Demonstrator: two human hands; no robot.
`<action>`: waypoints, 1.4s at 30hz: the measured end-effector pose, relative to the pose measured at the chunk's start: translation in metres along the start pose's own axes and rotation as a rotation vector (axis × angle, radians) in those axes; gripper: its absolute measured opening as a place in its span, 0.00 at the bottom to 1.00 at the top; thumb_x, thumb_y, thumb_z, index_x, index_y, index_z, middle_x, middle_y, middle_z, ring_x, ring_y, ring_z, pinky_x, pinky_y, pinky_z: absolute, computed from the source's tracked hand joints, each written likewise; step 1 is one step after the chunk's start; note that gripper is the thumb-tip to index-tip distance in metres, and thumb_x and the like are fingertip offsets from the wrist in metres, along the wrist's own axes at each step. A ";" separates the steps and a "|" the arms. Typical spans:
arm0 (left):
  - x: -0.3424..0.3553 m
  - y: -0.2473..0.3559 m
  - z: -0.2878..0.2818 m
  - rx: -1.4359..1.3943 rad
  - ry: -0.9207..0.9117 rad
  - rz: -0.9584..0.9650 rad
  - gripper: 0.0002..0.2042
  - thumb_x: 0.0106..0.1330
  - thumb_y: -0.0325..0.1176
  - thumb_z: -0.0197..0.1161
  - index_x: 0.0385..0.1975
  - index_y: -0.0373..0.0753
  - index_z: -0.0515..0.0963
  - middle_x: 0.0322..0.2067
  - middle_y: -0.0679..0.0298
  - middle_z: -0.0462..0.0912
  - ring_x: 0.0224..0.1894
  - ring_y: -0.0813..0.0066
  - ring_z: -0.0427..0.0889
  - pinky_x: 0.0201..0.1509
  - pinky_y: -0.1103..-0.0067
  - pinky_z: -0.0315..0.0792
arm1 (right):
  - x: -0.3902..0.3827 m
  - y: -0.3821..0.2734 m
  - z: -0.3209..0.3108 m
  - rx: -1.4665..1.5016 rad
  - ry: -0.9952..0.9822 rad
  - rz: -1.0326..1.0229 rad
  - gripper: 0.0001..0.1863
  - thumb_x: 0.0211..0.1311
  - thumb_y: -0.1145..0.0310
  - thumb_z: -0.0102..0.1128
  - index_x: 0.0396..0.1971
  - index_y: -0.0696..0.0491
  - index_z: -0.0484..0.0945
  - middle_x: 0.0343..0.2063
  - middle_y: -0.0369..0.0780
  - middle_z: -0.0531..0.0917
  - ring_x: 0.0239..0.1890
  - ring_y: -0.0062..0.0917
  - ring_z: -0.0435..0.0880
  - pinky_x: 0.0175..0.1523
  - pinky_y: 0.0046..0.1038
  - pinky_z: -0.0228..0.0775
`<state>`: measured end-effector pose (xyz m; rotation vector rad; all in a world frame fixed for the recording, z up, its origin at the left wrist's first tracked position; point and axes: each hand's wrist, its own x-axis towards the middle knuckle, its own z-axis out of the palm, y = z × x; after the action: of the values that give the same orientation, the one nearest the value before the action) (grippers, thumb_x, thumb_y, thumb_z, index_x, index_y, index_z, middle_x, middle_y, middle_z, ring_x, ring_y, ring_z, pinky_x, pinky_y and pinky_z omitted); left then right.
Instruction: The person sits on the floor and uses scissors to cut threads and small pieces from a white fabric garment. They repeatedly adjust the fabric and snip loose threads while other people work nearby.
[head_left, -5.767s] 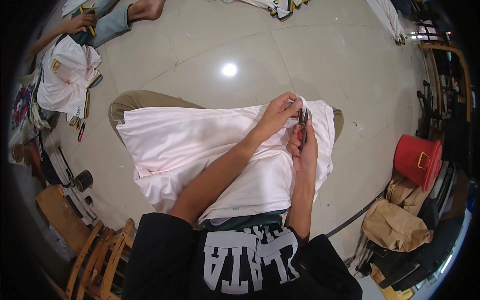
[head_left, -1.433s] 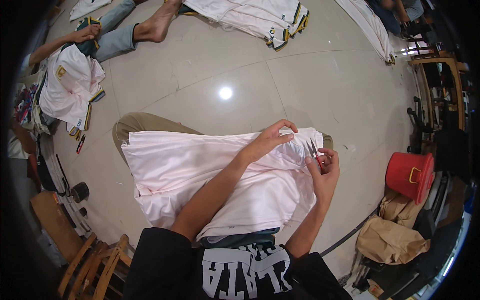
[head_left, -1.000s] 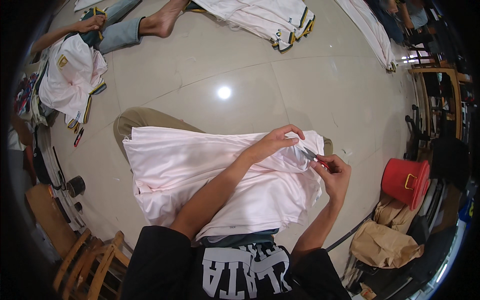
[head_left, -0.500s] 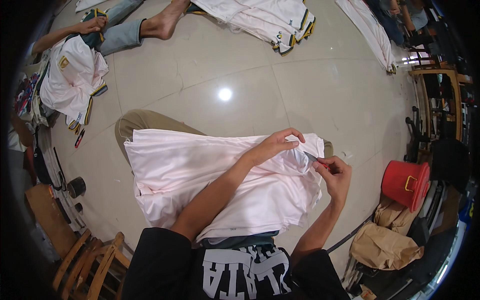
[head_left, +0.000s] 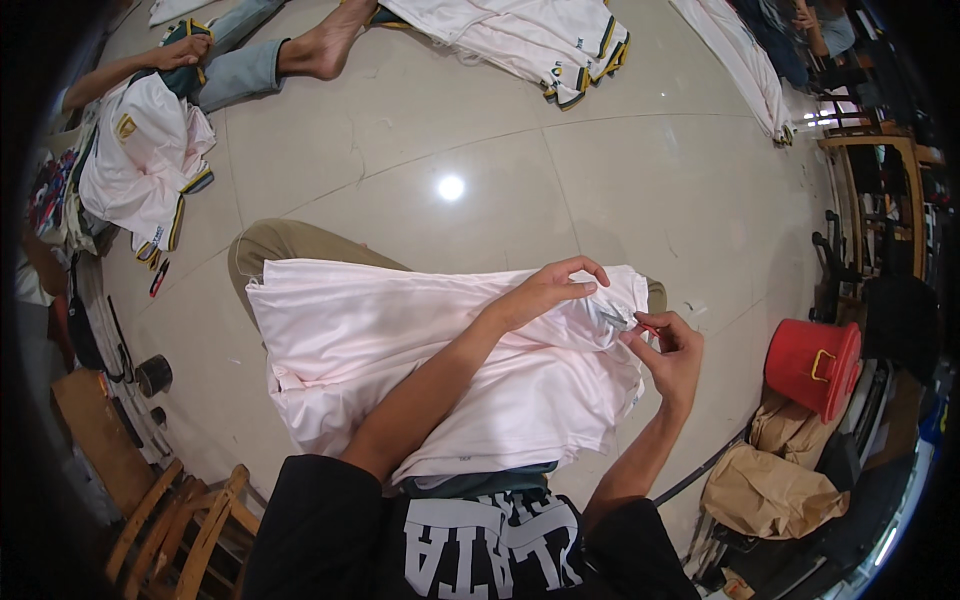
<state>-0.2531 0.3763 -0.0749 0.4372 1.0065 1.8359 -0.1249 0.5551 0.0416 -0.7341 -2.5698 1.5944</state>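
Observation:
Pale pink-white folded cloth [head_left: 350, 350] lies across my lap over my khaki-clad legs. My left hand [head_left: 560, 290] is at its upper right part, thumb and forefinger curled on a gathered bit of the fabric. My right hand [head_left: 668, 350] grips small red-handled scissors [head_left: 648, 328] just right of it, their grey blades angled up-left into the cloth and partly hidden by it. Darker green fabric [head_left: 480, 480] shows beneath the cloth by my waist.
A co-worker's hand [head_left: 185, 52] and bare foot [head_left: 325, 55] are upper left, by white garments [head_left: 140, 165]. More shirts [head_left: 530, 45] lie ahead. A red bucket [head_left: 805, 360] and brown paper bags [head_left: 765, 485] are at right, wooden chairs [head_left: 200, 520] lower left.
Since the earlier frames, my right hand has swung outward to the right, tilting the scissors from upright toward the left. In the last half second the blades have sunk partly into the cloth.

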 end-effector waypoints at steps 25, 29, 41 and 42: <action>0.000 -0.001 0.001 0.027 0.017 -0.018 0.11 0.74 0.42 0.57 0.50 0.47 0.77 0.29 0.81 0.68 0.23 0.91 0.56 0.27 0.87 0.51 | 0.004 0.004 -0.001 -0.091 0.005 -0.016 0.11 0.50 0.76 0.77 0.33 0.63 0.86 0.28 0.40 0.88 0.29 0.15 0.82 0.35 0.18 0.72; -0.001 0.001 0.001 0.028 0.013 -0.022 0.11 0.74 0.42 0.57 0.50 0.47 0.77 0.30 0.81 0.68 0.24 0.91 0.57 0.28 0.87 0.52 | 0.004 0.007 -0.002 -0.078 0.009 0.056 0.10 0.49 0.78 0.77 0.32 0.64 0.85 0.30 0.42 0.88 0.32 0.16 0.83 0.38 0.19 0.73; 0.003 -0.002 0.001 0.038 0.035 -0.017 0.11 0.74 0.42 0.57 0.48 0.45 0.77 0.36 0.79 0.73 0.28 0.89 0.64 0.34 0.87 0.61 | -0.001 0.033 0.038 0.471 0.153 0.326 0.10 0.69 0.67 0.61 0.43 0.57 0.79 0.28 0.29 0.74 0.27 0.11 0.68 0.32 0.15 0.58; 0.006 -0.008 -0.001 0.036 0.037 0.015 0.11 0.74 0.42 0.58 0.48 0.44 0.77 0.37 0.79 0.75 0.29 0.88 0.67 0.36 0.85 0.63 | -0.004 0.036 0.040 0.390 0.116 0.393 0.09 0.69 0.69 0.62 0.43 0.57 0.79 0.27 0.28 0.73 0.26 0.11 0.67 0.31 0.15 0.57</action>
<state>-0.2520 0.3831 -0.0823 0.4353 1.0653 1.8479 -0.1188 0.5334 -0.0072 -1.2920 -2.0246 2.0020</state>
